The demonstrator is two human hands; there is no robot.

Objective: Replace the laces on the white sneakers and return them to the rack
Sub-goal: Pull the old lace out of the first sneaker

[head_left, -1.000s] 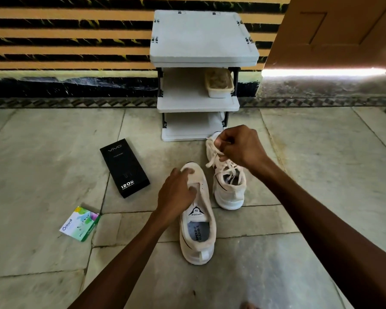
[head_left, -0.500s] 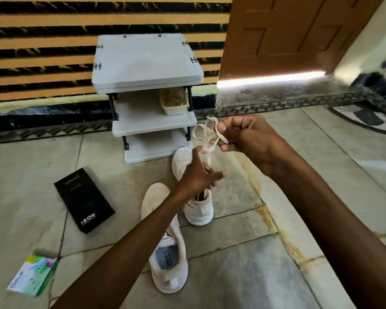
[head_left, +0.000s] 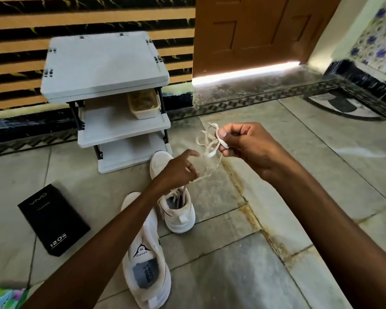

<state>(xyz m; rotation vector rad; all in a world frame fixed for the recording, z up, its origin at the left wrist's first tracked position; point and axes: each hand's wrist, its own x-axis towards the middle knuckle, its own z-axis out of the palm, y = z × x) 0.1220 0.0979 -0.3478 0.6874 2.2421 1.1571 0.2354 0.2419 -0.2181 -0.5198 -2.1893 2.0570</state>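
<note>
I judge this an early stage, with the old laces coming out and nothing new threaded yet. My right hand [head_left: 243, 148] is raised over the stone floor to the right of the shoes, its thumb and fingers pinching a bunch of loops of the flat off-white shoelace [head_left: 206, 143]. One strand drops from that bunch past my left hand [head_left: 178, 172] and into the far white sneaker [head_left: 178, 219], so that lace is not fully free of its eyelets. My left fingers are curled right at the strand, but I cannot tell whether they actually pinch it. The near white sneaker with the printed tongue [head_left: 147, 275] lies just left of the other and shows no lace at all. Both shoes sit on the floor just in front of the white three-tier plastic rack [head_left: 105, 63], which stands against the far wall. What remains, as I see it, is to pull this lace clear, thread fresh laces through both shoes, and set the pair on a shelf.
</note>
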